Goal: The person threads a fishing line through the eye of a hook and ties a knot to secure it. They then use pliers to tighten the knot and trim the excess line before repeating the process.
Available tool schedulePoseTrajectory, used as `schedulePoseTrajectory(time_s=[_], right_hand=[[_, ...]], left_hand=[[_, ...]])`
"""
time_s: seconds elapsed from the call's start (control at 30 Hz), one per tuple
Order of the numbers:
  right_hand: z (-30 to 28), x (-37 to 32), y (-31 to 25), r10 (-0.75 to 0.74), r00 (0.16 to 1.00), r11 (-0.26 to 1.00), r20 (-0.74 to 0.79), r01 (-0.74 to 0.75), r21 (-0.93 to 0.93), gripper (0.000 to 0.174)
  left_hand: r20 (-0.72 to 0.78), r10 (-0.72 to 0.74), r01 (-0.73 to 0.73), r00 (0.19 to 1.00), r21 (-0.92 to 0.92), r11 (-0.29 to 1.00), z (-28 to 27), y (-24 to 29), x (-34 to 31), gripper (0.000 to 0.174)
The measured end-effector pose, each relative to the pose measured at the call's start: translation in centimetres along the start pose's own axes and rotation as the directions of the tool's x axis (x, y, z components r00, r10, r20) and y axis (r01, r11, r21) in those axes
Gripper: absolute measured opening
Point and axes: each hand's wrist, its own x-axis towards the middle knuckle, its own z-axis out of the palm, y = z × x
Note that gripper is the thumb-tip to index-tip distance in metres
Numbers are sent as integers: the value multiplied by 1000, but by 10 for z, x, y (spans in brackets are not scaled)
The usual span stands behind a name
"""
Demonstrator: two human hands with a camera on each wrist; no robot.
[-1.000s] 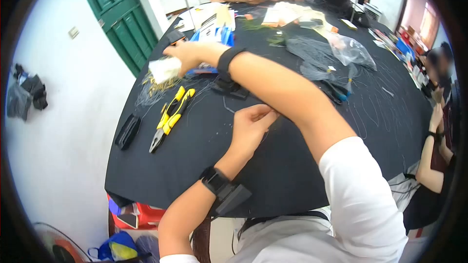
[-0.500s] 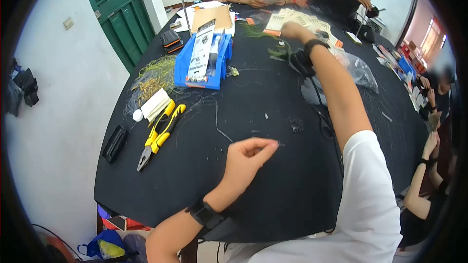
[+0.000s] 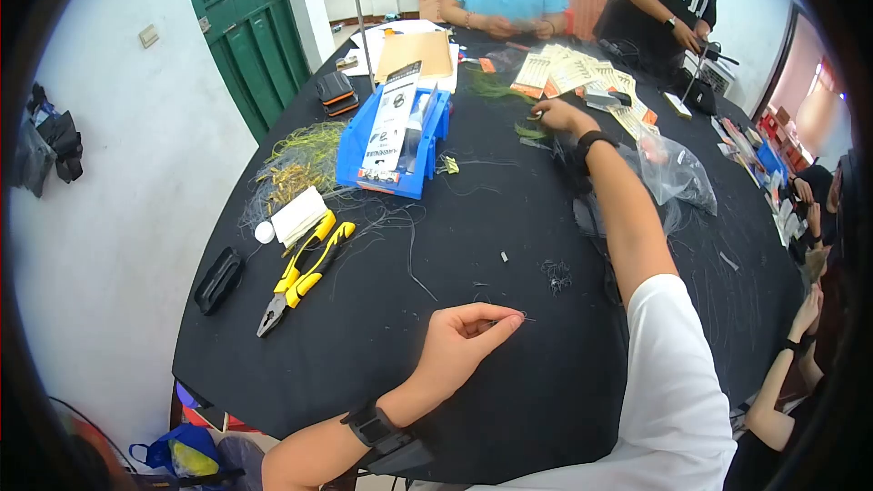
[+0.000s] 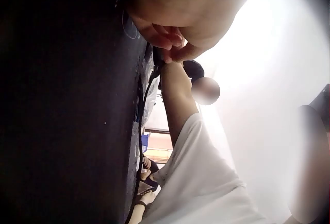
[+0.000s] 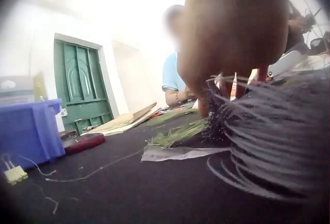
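Observation:
In the head view my left hand (image 3: 455,350) pinches a short, thin, wire-like piece (image 3: 530,319) between thumb and index finger, low over the black cloth. In the left wrist view those fingertips (image 4: 170,54) meet. Farther off, my right hand (image 3: 562,118) reaches down beside the green strands (image 5: 180,133). Its fingers pinch a clump of dark strands (image 5: 214,123) in the right wrist view. Loops of clear line (image 5: 263,147) spread next to it, and a clear plastic strip (image 5: 178,154) lies in front.
Yellow-black pliers (image 3: 305,277), a white pad (image 3: 298,216) and a black case (image 3: 218,280) lie at left. Behind them are tangled yellow strands (image 3: 296,168) and a blue bin (image 3: 350,159). Printed cards (image 3: 573,73) and a plastic bag (image 3: 677,177) sit beyond my right hand. Other people are around the table.
My right hand has let go of the white pad, which now lies by the pliers, and swung right to the green strands. My left hand keeps its pinch. The head view has shifted.

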Motion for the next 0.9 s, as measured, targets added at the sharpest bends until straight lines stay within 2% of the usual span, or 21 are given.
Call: schedulePoseTrajectory(time_s=[0.03, 0.1, 0.17, 0.2, 0.23, 0.27, 0.33, 0.37, 0.4, 0.57, 0.63, 0.67, 0.7, 0.77, 0.83, 0.87, 0.9], right_hand=[[10, 12, 11, 14, 1000, 998, 2, -15, 65, 31], [9, 21, 4, 112, 994, 989, 16, -110, -98, 34], [-3, 14, -11, 81, 995, 992, 67, -74, -99, 29], [-10, 10, -14, 120, 986, 989, 119, -128, 67, 28], [-12, 11, -20, 94, 991, 980, 96, -109, 166, 28], [-14, 15, -27, 80, 997, 993, 22, -82, 87, 30], [-31, 0, -46, -28, 1000, 997, -1, 27, -70, 30], [-41, 4, -48, -120, 992, 982, 48, 126, -142, 34], [-43, 16, -38, -111, 994, 991, 3, 110, 82, 31], [-117, 0, -102, -344, 922, 874, -179, 384, 298, 29], [-143, -4, -137, -130, 987, 859, -92, 159, 486, 31], [-152, 3, -143, -340, 917, 817, -209, 398, 416, 31], [-160, 9, -150, -529, 789, 725, -313, 611, 316, 32], [-166, 22, -167, -645, 630, 640, -434, 755, 145, 31], [-186, -14, -244, -536, 782, 638, -317, 621, 455, 30], [-184, -15, -258, -571, 781, 596, -252, 606, 526, 31], [-178, -7, -268, -613, 755, 605, -232, 638, 477, 29]], left_hand=[[-1, -11, 11, 1000, 15, 1000, -1, 0, 0, 14], [-1, -25, 25, 1000, 44, 999, -3, -2, 0, 15], [9, -3, 3, 1000, -2, 1000, -2, -3, -1, 15], [12, 5, -4, 1000, -26, 1000, -2, -3, -1, 16], [22, 28, -27, 999, -18, 999, -2, -2, 1, 16], [33, 40, -39, 999, -11, 999, -1, -2, 0, 16], [50, 38, -37, 998, -12, 999, -3, -6, -1, 16], [41, 47, -47, 998, 6, 999, -3, -6, 0, 16], [33, 52, -53, 998, 25, 998, -4, -6, 0, 16], [41, 82, -83, 996, 33, 996, -4, -4, -1, 16], [43, 105, -105, 994, 18, 994, -4, -6, -1, 17], [43, 123, -124, 991, 11, 992, -4, -8, -1, 17], [43, 143, -143, 989, 6, 990, -4, -8, 0, 17], [38, 156, -156, 987, 11, 988, -3, -8, 0, 17], [36, 161, -161, 986, 9, 987, -4, -9, 0, 18], [37, 162, -162, 986, 5, 987, -4, -9, 0, 18], [38, 163, -163, 986, 2, 987, -4, -10, 0, 18]])
